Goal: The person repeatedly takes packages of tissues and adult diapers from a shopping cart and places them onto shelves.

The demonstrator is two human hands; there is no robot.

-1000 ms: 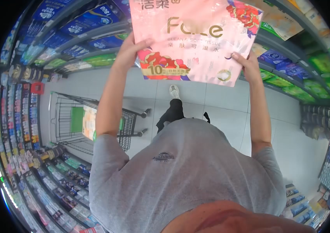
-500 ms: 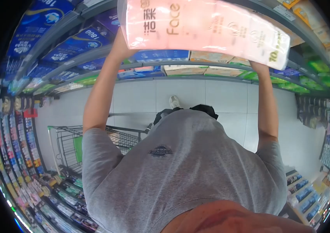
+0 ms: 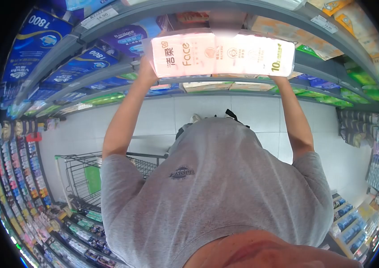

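Note:
A long pink-and-white pack of facial tissues, wrapped in clear plastic and marked "Face" and "10", spans between my hands at the shelf front. My left hand grips its left end, partly covered by the wrapping. Under the right end is my right hand, its fingers mostly hidden behind the pack. Both arms reach forward. Whether the pack rests on the shelf, I cannot tell. Beside its left end lies a purple pack.
Blue tissue packs fill the left shelves; orange-and-white packs are at the right. A grey shelf edge carries a price tag. A wire shopping cart with a green panel stands at my left on the tiled floor.
The tissue pack has come lower in view, looks smaller, and sits more level, its right end no longer tilted down. Both hands moved with it. More of the upper shelf shows behind it.

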